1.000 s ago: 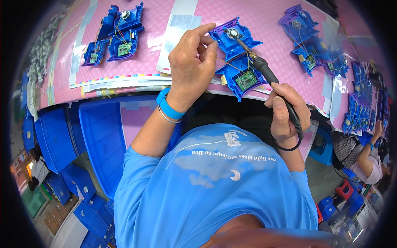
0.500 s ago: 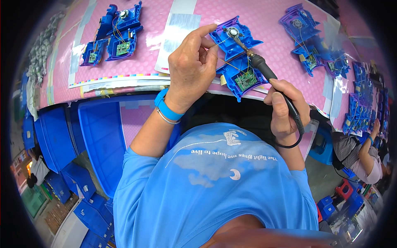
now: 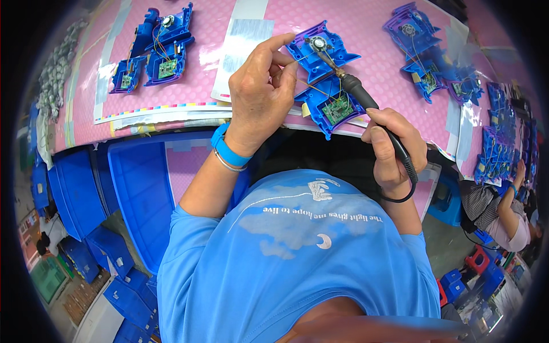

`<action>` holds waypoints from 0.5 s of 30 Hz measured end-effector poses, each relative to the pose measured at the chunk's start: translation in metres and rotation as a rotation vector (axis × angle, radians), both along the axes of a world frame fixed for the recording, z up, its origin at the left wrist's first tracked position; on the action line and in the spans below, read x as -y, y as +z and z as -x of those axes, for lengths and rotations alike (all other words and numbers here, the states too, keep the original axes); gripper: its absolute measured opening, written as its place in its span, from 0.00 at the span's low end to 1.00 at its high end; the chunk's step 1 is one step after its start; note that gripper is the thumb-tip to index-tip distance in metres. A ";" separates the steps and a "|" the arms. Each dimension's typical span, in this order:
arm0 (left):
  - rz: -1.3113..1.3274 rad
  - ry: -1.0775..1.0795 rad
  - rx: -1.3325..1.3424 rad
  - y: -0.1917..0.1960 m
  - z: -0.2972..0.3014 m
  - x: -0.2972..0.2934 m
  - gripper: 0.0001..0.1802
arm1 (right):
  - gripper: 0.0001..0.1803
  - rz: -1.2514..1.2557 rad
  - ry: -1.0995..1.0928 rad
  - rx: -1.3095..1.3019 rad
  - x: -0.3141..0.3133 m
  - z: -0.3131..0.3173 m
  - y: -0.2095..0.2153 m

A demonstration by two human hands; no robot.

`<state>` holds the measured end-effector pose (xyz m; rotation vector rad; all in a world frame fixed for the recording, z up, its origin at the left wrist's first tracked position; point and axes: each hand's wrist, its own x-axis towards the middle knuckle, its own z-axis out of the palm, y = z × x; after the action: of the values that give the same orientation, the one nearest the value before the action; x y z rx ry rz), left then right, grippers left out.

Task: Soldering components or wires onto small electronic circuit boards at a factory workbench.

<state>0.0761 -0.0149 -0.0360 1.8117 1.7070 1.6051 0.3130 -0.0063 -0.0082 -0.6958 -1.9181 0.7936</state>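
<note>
Blue cloth filled the near part of the view, the person's own T-shirt [image 3: 297,263], with empty blue plastic bins [image 3: 131,194] stacked to the left below the bench edge. Just beyond, the right hand [image 3: 394,151] was clamped in a fist around the black handle of a soldering iron [image 3: 372,111], its tip reaching far-left onto an open blue toy shell [image 3: 323,77] lying on the pink dimpled mat [image 3: 366,23]. The left hand [image 3: 260,94], wearing a blue wristband [image 3: 227,150], had its fingers pinched together on a thin strand, probably solder wire, fed toward the same spot near the small round speaker; a green circuit board [image 3: 336,108] sat in the shell's near half. Compared with a second before, the iron's tip had crept slightly farther up the shell toward the speaker, while both hands kept their grips, suggesting the joint there was now being worked. Farther left lay another opened blue shell [image 3: 163,48]; to the far right, purple-and-blue shells [image 3: 423,46] waited, and another worker's arm [image 3: 509,211] showed at the right edge.
</note>
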 end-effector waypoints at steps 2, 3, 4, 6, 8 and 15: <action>0.024 0.018 0.030 0.000 0.001 0.002 0.23 | 0.14 -0.003 0.008 -0.057 0.000 -0.002 -0.002; 0.024 0.018 0.031 0.000 0.002 0.002 0.23 | 0.14 -0.006 0.017 -0.116 0.000 -0.002 -0.003; 0.012 0.020 0.025 0.000 0.003 0.001 0.23 | 0.14 -0.006 0.017 -0.115 0.000 -0.002 -0.004; 0.000 0.023 0.020 0.001 0.005 0.001 0.23 | 0.12 0.018 -0.022 -0.240 -0.002 -0.001 -0.005; 0.019 0.034 -0.001 0.001 0.008 0.002 0.23 | 0.12 0.046 -0.022 -0.238 -0.002 0.000 -0.003; 0.002 0.020 0.002 0.003 0.011 0.002 0.24 | 0.15 0.109 -0.007 -0.106 -0.001 0.001 -0.001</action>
<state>0.0647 -0.0167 -0.0326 1.7967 1.7314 1.6115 0.3124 -0.0053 -0.0089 -0.7114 -1.7867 0.9182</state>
